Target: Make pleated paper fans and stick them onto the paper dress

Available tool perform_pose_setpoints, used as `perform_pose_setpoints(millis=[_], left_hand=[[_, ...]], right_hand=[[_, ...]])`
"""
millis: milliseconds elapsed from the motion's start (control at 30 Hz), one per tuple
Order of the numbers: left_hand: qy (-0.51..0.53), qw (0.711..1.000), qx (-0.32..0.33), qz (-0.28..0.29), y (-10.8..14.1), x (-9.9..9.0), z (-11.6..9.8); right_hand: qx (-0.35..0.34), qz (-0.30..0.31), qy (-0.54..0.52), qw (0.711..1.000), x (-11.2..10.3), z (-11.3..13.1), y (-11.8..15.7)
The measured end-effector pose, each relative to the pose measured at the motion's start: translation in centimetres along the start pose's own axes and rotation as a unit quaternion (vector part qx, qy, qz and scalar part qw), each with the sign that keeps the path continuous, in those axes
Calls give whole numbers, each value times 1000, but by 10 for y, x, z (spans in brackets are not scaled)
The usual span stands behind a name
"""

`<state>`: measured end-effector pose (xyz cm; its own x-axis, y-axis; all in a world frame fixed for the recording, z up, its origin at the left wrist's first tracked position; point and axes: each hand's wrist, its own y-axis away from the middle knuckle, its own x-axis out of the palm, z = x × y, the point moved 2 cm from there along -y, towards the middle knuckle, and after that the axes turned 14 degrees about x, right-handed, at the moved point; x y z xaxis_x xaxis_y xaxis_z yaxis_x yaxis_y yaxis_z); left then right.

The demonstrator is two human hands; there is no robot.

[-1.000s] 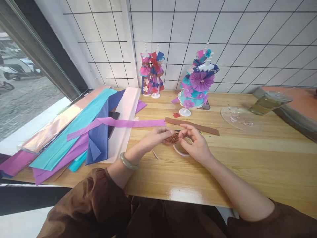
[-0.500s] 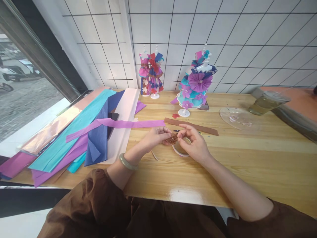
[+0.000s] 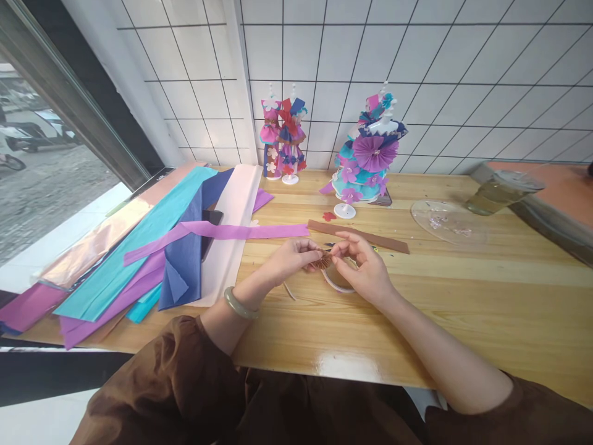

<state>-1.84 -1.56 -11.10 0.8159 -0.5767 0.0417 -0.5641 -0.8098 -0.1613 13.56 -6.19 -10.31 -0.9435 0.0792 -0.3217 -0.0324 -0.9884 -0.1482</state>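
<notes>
Between my hands is a small brown pleated paper rosette (image 3: 321, 262). My left hand (image 3: 296, 257) is closed on its left side, thumb over the pleats. At its right edge, my right hand (image 3: 361, 266) pinches with thumb and fingertips; the fingers hide whether they grip the rosette itself or something tiny on it. Just below the right fingers lies a roll of tape (image 3: 340, 285), partly covered by that hand. Behind the hands a brown paper strip (image 3: 365, 235) and a purple paper strip (image 3: 269, 232) lie on the wooden table (image 3: 417, 315).
Folded coloured papers (image 3: 152, 241) cover the table's left side, with a phone (image 3: 212, 225) among them. Small mannequins in paper dresses, one a large dress (image 3: 365, 167), stand by the tiled wall. On the right are a clear plate (image 3: 445, 221) and a lidded cup (image 3: 500, 193).
The rosette has tilted slightly and the left thumb now covers more of its top. Otherwise both hands stay in nearly the same place.
</notes>
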Motion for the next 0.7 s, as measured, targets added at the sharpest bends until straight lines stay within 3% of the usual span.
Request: perform_pose_setpoints(millis=[167, 367, 700], left_hand=[[31, 999, 6, -28, -1, 0, 0], [8, 999, 34, -3, -1, 4, -1], [1, 999, 48, -8, 1, 11, -6]], right_hand=[[60, 30, -61, 996, 0, -5, -3], [135, 89, -161, 974, 2, -3, -4], [125, 71, -157, 977, 3, -8, -6]])
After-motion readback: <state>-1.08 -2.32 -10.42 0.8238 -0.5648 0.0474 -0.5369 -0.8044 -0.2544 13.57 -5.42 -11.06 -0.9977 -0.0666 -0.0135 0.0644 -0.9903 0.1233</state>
